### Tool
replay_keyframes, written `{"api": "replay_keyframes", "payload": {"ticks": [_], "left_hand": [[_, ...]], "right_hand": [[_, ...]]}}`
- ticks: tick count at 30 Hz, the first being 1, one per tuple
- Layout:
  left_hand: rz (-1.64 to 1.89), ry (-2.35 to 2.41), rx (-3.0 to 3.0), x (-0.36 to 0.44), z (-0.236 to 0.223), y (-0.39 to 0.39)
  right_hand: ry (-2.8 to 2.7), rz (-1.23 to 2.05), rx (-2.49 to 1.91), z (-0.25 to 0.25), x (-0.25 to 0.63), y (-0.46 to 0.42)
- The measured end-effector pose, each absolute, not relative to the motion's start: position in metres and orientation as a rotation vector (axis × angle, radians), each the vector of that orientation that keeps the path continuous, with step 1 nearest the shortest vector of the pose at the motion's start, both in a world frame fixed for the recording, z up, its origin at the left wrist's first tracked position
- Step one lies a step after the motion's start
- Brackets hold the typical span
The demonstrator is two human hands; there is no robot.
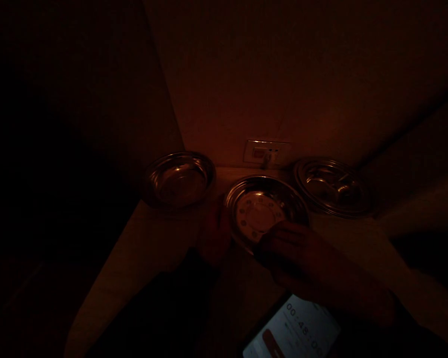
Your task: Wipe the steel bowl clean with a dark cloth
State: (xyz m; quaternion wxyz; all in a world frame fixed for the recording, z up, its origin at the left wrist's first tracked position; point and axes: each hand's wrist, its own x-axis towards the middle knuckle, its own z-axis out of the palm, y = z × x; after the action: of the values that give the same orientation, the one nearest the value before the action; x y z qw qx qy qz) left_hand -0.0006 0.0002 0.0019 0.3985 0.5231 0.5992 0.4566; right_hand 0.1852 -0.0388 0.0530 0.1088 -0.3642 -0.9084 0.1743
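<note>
The scene is very dark. A shiny round metal dish [259,214] with a ring of dots on its base sits in the middle of the table. At its left rim is my left hand [213,236], its fingers closed against the edge, though dimly seen. My right hand [291,248] reaches over the near right part of the dish with curled fingers pressed together. Shadow hides whatever those fingertips hold, if anything. Below my right wrist lies a lit phone [294,330] showing a timer.
A second metal bowl [181,181] stands at the back left of the wooden table [134,253]. At the back right, another round metal dish [332,186] contains shiny pieces I cannot make out. A wall socket [267,151] with a plug sits behind.
</note>
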Motion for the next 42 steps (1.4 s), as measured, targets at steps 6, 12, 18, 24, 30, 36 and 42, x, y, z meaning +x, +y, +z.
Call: {"api": "replay_keyframes", "payload": {"ticks": [6,12,18,24,30,36,42], "left_hand": [[1.190,1.522,1.295,-0.002,0.000,0.002],[1.179,1.605,1.253,0.003,0.002,-0.002],[1.213,1.591,1.345,0.005,-0.002,-0.004],[1.213,1.545,1.349,0.006,-0.002,-0.002],[1.197,1.568,1.338,0.006,-0.001,-0.002],[1.213,1.547,1.389,0.004,-0.003,-0.001],[1.244,1.516,1.405,0.003,-0.003,-0.001]], "right_hand": [[-2.703,0.557,-1.150,0.063,0.198,-0.034],[-2.692,0.568,-1.127,0.058,0.186,-0.038],[-2.661,0.438,-1.137,0.043,0.158,-0.041],[-2.740,0.607,-1.136,0.055,0.180,-0.038],[-2.717,0.595,-1.159,0.057,0.179,-0.040],[-2.700,0.435,-1.131,0.042,0.161,-0.045],[-2.703,0.491,-1.120,0.042,0.168,-0.043]]}}
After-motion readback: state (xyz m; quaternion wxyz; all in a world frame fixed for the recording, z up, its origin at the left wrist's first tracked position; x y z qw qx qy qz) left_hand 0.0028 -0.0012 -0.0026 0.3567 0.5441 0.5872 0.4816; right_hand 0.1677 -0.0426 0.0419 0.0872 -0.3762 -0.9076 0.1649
